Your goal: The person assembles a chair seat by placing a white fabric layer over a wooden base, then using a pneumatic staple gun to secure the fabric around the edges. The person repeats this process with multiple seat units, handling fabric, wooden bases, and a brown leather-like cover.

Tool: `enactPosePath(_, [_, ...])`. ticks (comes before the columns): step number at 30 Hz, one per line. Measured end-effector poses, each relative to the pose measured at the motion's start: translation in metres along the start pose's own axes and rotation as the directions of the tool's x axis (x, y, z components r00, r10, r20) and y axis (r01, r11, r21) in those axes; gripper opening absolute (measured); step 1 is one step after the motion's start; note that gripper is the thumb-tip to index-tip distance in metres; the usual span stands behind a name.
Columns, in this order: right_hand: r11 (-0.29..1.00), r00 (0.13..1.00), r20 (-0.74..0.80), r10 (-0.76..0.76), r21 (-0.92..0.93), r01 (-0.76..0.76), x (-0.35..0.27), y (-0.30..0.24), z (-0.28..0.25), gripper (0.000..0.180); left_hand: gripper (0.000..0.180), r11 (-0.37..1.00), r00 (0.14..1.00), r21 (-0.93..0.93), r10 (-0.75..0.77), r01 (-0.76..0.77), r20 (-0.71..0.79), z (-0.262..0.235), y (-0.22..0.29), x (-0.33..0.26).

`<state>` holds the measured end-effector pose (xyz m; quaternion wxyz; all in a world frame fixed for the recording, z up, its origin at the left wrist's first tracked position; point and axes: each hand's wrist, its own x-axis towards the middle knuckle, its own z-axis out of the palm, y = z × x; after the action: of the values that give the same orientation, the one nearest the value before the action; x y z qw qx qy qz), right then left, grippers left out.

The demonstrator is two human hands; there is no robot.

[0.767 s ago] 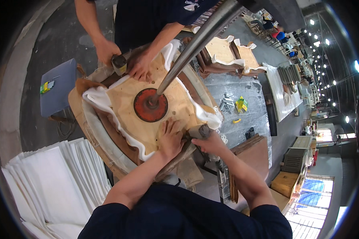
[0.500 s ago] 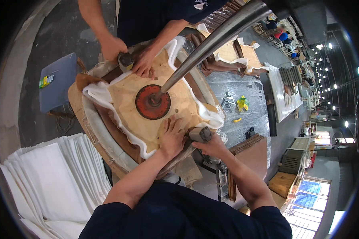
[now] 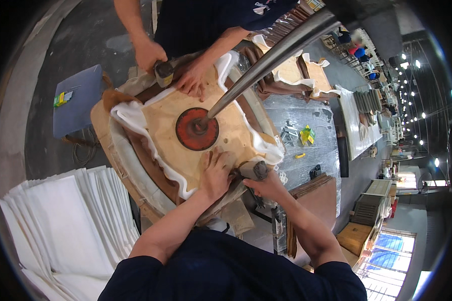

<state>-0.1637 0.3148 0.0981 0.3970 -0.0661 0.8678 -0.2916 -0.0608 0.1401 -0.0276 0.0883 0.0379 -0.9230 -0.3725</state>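
Note:
A plywood seat board [image 3: 160,118] with white foam [image 3: 176,176] and brown upholstery [image 3: 134,143] at its edges lies in a padded frame [image 3: 116,150]. A red round press plate [image 3: 186,129] on a slanted metal rod [image 3: 276,50] rests on the board. My left hand [image 3: 217,175] lies open on the board's near edge, fingers stretched out. My right hand [image 3: 268,186] is closed on a staple gun [image 3: 254,170], its nose by that edge, near my left fingers. Opposite, a co-worker grips another staple gun [image 3: 163,73] and lays the other hand [image 3: 192,80] on the board.
White sheets [image 3: 60,215] stand stacked at the lower left. A blue-grey stool [image 3: 78,103] bears staples and a small box. On the plastic-covered table [image 3: 306,110] at the right are staple strips [image 3: 289,133] and a yellow-green box [image 3: 307,134]. Brown panels [image 3: 311,208] lean nearby.
The board and plate appear slightly further right in the view. The co-worker's staple gun has drawn slightly back from the foam edge. My hands keep nearly the same place.

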Motion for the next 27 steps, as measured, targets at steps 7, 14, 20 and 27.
enactPosePath(7, [1.000, 0.999, 0.015, -0.031, 0.001, 0.031, -0.006, -0.016, 0.008, 0.048, 0.050, 1.000, 1.000, 0.005, -0.005, 0.005, 0.027, 0.004, -0.002, -0.001])
enactPosePath(14, [0.996, 0.997, 0.014, 0.080, -0.050, -0.079, 0.002, -0.017, 0.009, 0.049, 0.042, 0.998, 0.995, 0.068, -0.025, 0.018, 0.096, -0.004, -0.002, -0.006])
enactPosePath(20, [0.998, 0.998, 0.035, -0.050, 0.029, 0.049, -0.007, -0.009, 0.014, 0.055, 0.044, 0.995, 0.999, 0.101, -0.003, -0.002, 0.051, -0.002, -0.009, -0.014])
enactPosePath(27, [0.998, 0.998, 0.038, -0.051, -0.046, 0.053, -0.006, -0.012, 0.021, 0.057, 0.049, 0.984, 0.995, 0.170, 0.030, -0.045, 0.091, -0.003, -0.008, -0.013])
